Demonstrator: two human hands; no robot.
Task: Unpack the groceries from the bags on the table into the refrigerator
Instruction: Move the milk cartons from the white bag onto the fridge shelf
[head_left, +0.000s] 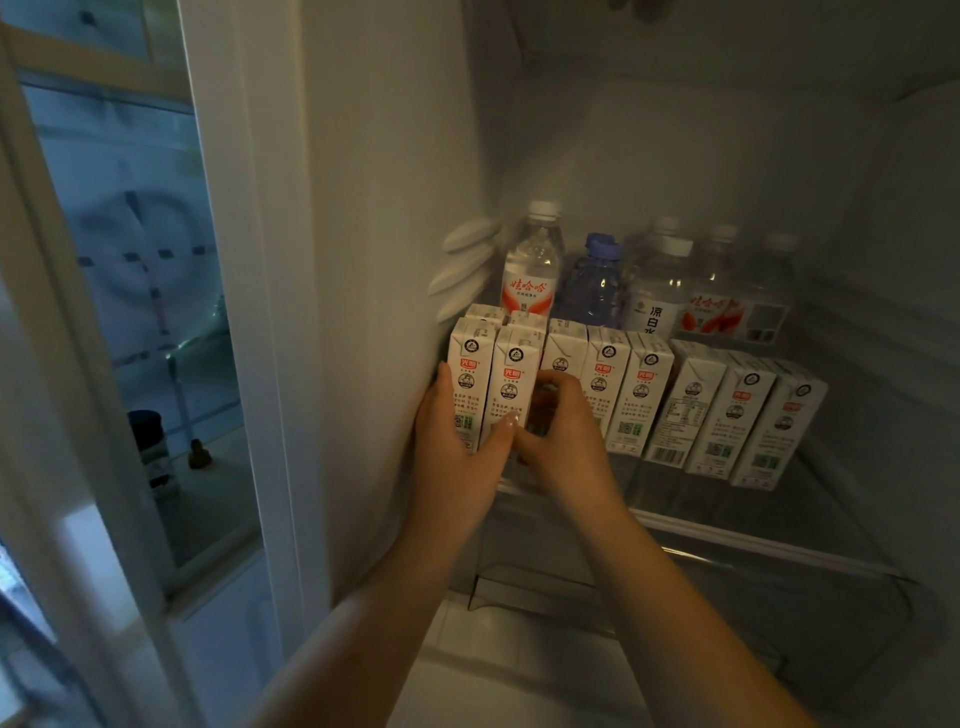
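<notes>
A: Where are the cartons (613, 387)?

B: In a row along the front of the fridge's glass shelf (769, 525), long axes upright, printed faces toward the camera. The three at the right end lean a little, tops tipped to the right. More carton tops show behind the two at the far left.

A: And the hands?

B: The left hand (457, 441) wraps the two leftmost cartons (491, 379), fingers against the side by the fridge wall (395, 260) and thumb across the front of the second one. The right hand (558, 431) is curled just beside them, in front of the third carton; its fingertips bend inward, but whether they pinch anything cannot be told, since that spot is dark.

A: What stands behind?

B: Bottles (597, 280), upright, caps up: one clear with a red label at the left, a blue one beside it, more clear ones to the right, blurred toward the back.

A: Anything cut off?

B: The lower halves of the bottles are hidden by the cartons, and the hands cover the bottoms of the left cartons.
</notes>
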